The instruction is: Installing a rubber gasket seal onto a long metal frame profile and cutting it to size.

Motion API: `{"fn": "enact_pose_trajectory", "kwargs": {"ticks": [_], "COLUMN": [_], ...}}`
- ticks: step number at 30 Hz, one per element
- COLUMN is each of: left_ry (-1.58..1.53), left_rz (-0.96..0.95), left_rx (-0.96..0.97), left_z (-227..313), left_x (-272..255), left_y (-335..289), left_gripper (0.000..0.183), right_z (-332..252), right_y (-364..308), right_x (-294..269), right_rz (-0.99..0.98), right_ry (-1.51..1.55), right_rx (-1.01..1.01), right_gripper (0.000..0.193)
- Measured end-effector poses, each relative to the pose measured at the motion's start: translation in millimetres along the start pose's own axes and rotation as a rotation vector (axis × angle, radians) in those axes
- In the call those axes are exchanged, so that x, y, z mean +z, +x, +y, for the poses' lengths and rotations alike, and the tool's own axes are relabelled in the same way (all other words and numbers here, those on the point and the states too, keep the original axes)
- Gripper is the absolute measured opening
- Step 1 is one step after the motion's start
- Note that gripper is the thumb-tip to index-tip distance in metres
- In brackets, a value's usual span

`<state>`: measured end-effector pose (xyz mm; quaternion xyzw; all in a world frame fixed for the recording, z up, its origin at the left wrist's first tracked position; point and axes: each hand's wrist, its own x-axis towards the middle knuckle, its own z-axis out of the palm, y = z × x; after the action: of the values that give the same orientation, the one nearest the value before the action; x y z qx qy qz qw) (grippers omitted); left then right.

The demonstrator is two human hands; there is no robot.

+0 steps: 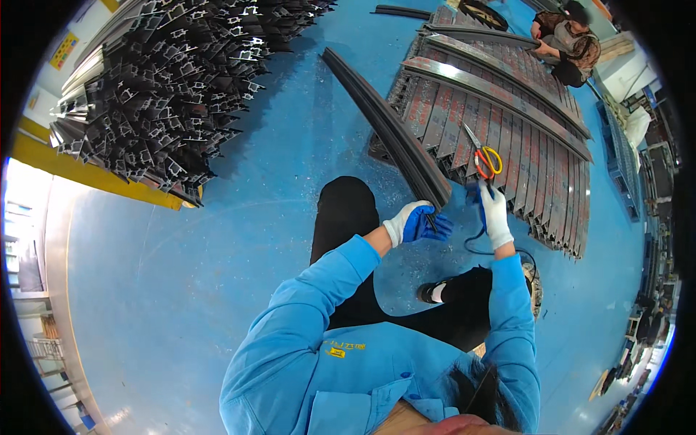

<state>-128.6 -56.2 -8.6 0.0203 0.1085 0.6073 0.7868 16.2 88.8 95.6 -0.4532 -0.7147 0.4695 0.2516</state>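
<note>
My left hand (419, 222), in a white glove with a blue palm, holds the near end of a long black metal profile (395, 134), its fingers under it. The profile slants away to the far left, its near part beside the stack. My right hand (495, 216), gloved alike, is closed at the near edge of a stack of profiles (507, 145). What its fingers hold is mostly hidden; a dark cord (475, 251) loops below it. Scissors (487, 161) with red and yellow handles lie on the stack just beyond this hand, blades pointing away.
At the far left a large pile of black profiles (174, 87) rests on a yellow support (94, 164). Loose profiles (500, 98) lie across the stack. Another person (569, 45) crouches at the far right. Blue floor (181, 290) with small shavings surrounds my legs.
</note>
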Motion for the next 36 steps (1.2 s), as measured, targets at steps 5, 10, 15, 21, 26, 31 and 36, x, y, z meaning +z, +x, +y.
{"fn": "enact_pose_trajectory", "kwargs": {"ticks": [5,10,15,21,26,31,36], "left_ry": [0.065,0.019,-0.101,-0.084,0.056,0.225,0.402], "left_rz": [0.006,-0.015,-0.012,0.121,0.106,0.152,0.005], "left_rx": [-0.027,-0.034,0.195,0.496,0.435,0.402,0.513], "left_z": [-5,17,69,87,67,41,28], "left_x": [-8,0,34,36,52,133,212], "left_y": [3,-10,-18,-4,21,18,18], "left_gripper": [0.040,0.041,0.046,0.047,0.043,0.040,0.040], "right_z": [-74,-64,-111,-125,-100,-96,-36], "right_y": [20,42,13,-61,-132,-185,-210], "right_x": [53,85,39,-26,-91,-150,-203], "right_rz": [-0.365,-0.502,-0.410,-0.572,-0.336,-0.269,-0.034], "right_ry": [-0.373,-0.615,-0.348,-0.284,-0.522,-0.608,-0.822], "right_rx": [-0.108,-0.091,0.108,0.034,-0.221,-0.151,-0.351], "right_gripper": [0.042,0.045,0.035,0.031,0.037,0.036,0.054]}}
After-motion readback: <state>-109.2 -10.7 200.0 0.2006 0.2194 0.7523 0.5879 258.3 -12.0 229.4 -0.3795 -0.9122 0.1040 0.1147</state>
